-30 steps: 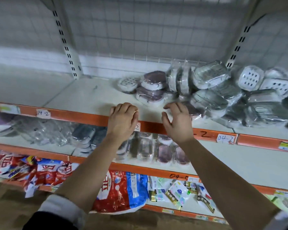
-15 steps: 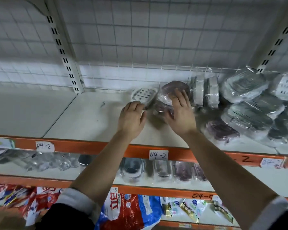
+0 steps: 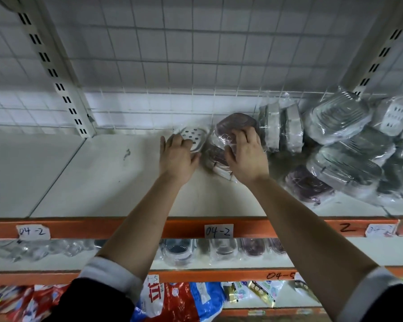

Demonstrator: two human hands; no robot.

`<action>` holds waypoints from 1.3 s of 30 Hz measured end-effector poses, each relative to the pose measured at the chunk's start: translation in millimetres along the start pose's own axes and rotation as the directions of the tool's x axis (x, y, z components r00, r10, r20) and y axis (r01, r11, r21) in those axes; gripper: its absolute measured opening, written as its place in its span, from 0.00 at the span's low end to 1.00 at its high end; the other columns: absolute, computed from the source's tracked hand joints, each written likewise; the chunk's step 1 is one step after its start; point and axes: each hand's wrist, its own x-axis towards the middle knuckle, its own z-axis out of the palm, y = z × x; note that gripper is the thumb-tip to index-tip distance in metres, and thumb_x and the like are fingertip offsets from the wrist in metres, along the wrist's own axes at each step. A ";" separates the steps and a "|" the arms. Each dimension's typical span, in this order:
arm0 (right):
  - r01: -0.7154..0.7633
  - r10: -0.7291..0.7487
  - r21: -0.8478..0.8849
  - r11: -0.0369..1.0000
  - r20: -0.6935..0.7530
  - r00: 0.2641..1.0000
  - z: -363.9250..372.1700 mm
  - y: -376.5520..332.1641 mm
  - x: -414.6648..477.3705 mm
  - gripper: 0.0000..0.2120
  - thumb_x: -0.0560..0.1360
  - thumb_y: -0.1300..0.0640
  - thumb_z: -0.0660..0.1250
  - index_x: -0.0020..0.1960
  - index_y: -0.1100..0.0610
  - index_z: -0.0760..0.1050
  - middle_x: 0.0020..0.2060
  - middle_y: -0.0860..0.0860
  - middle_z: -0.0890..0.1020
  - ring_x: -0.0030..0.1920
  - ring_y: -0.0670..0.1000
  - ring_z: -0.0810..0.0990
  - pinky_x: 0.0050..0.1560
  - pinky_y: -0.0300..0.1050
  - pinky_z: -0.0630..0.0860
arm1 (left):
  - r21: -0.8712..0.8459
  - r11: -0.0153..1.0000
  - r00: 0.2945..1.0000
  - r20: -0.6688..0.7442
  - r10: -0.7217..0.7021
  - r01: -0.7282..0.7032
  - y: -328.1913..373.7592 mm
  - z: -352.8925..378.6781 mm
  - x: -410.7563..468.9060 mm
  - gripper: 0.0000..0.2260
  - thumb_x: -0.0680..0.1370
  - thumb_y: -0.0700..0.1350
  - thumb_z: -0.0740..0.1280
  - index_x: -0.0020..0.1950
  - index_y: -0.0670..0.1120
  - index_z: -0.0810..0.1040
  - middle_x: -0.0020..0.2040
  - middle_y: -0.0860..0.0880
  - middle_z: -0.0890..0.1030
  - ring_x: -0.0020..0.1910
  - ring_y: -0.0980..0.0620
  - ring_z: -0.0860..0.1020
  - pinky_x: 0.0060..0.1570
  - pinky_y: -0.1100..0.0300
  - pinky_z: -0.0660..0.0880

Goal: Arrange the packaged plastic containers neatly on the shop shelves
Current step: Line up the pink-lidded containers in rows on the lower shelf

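Shelf (image 3: 116,182): white, wire-grid back.
Left hand (image 3: 177,156): fingers on perforated white container (image 3: 193,138).
Right hand (image 3: 247,156): gripping wrapped purple container (image 3: 233,123), at 1 o'clock of left.

White wire-grid back panel (image 3: 196,54) stood behind; handwritten "04-2" paper label (image 3: 218,231) sat on orange shelf edge strip (image 3: 102,228); red-and-blue printed bags (image 3: 172,300) lay lowest.

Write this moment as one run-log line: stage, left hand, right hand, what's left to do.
stage: tidying top shelf | left hand: on white dish | right hand: on purple pack | left: jumbled pile
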 end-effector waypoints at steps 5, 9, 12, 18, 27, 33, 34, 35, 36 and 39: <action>0.014 -0.015 -0.077 0.997 -0.010 1.000 4.2 4.1 4.4 0.18 0.78 0.52 0.63 0.63 0.62 0.70 0.60 0.60 0.72 0.61 0.61 0.69 0.61 0.54 0.70 | 0.006 1.000 0.999 0.045 -0.024 0.024 -1.0 -7.2 5.8 0.24 0.76 0.59 0.67 0.64 0.43 0.75 0.63 0.42 0.72 0.59 0.39 0.72 0.59 0.48 0.71; -0.015 0.012 -0.076 0.997 -0.038 0.999 8.9 3.3 7.7 0.18 0.76 0.49 0.64 0.60 0.61 0.70 0.57 0.58 0.75 0.59 0.60 0.68 0.58 0.53 0.70 | -0.024 0.999 0.999 -0.009 -0.034 0.033 -3.9 -15.8 0.0 0.20 0.81 0.56 0.61 0.63 0.42 0.74 0.61 0.42 0.72 0.53 0.38 0.77 0.50 0.49 0.73; -0.023 0.019 -0.083 0.996 -0.054 0.998 10.9 2.9 8.6 0.18 0.76 0.49 0.65 0.59 0.61 0.71 0.56 0.57 0.75 0.58 0.59 0.69 0.57 0.52 0.69 | -0.152 0.983 0.990 -0.087 -0.113 0.099 -7.0 -20.6 -8.0 0.18 0.82 0.53 0.57 0.64 0.42 0.73 0.60 0.41 0.75 0.49 0.36 0.78 0.45 0.47 0.74; -0.040 0.034 -0.057 0.998 -0.101 0.994 8.4 0.5 8.1 0.21 0.74 0.46 0.67 0.54 0.62 0.70 0.52 0.58 0.75 0.56 0.60 0.69 0.51 0.55 0.71 | -0.374 0.927 0.975 -0.207 -0.084 0.000 -14.2 -23.5 -26.7 0.18 0.82 0.45 0.54 0.71 0.49 0.69 0.60 0.42 0.74 0.39 0.42 0.79 0.39 0.49 0.78; -0.070 0.063 -0.094 0.993 -0.072 0.995 4.4 -4.5 11.9 0.22 0.74 0.39 0.67 0.63 0.49 0.76 0.58 0.56 0.71 0.61 0.60 0.66 0.43 0.54 0.76 | -0.545 0.836 0.948 -0.229 -0.220 0.063 -24.0 -15.7 -32.2 0.22 0.76 0.55 0.69 0.64 0.44 0.72 0.59 0.42 0.76 0.42 0.43 0.81 0.40 0.55 0.75; -0.113 0.105 -0.082 0.990 -0.092 0.990 4.3 -11.5 10.3 0.22 0.72 0.38 0.68 0.56 0.54 0.73 0.55 0.58 0.71 0.58 0.60 0.66 0.41 0.54 0.74 | -0.604 0.770 0.891 -0.209 -0.403 0.206 -31.4 -9.2 -31.5 0.14 0.80 0.49 0.64 0.59 0.41 0.75 0.49 0.41 0.81 0.47 0.42 0.78 0.41 0.57 0.69; -0.116 0.108 -0.091 0.989 -0.092 0.990 3.8 -11.7 9.9 0.22 0.73 0.39 0.68 0.56 0.55 0.73 0.55 0.58 0.71 0.58 0.61 0.66 0.41 0.55 0.75 | -0.564 0.792 0.888 -0.207 -0.411 0.235 -33.3 -8.2 -31.0 0.14 0.81 0.48 0.63 0.58 0.39 0.76 0.52 0.40 0.80 0.50 0.41 0.77 0.44 0.55 0.69; -0.118 0.109 -0.098 0.988 -0.093 0.990 3.2 -11.9 9.6 0.22 0.73 0.40 0.68 0.57 0.56 0.72 0.56 0.57 0.72 0.58 0.61 0.66 0.42 0.56 0.75 | -0.525 0.816 0.892 -0.210 -0.401 0.243 -35.1 -7.4 -30.6 0.14 0.81 0.47 0.62 0.58 0.38 0.77 0.56 0.39 0.78 0.54 0.40 0.76 0.49 0.54 0.70; -0.119 0.109 -0.102 0.988 -0.095 0.989 2.3 -12.1 9.4 0.21 0.74 0.42 0.67 0.58 0.56 0.72 0.56 0.57 0.72 0.58 0.61 0.67 0.42 0.56 0.76 | -0.500 0.833 0.901 -0.208 -0.380 0.236 -36.4 -7.2 -30.5 0.14 0.81 0.45 0.61 0.59 0.36 0.77 0.59 0.38 0.77 0.59 0.39 0.75 0.55 0.53 0.70; -0.119 0.110 -0.072 0.990 -0.115 0.987 1.1 -13.3 8.3 0.20 0.75 0.44 0.67 0.60 0.56 0.73 0.57 0.55 0.74 0.59 0.60 0.67 0.43 0.55 0.76 | -0.495 0.850 0.934 -0.183 -0.307 0.182 -35.7 -10.2 -30.1 0.16 0.83 0.45 0.59 0.67 0.39 0.74 0.67 0.39 0.74 0.67 0.41 0.71 0.67 0.49 0.68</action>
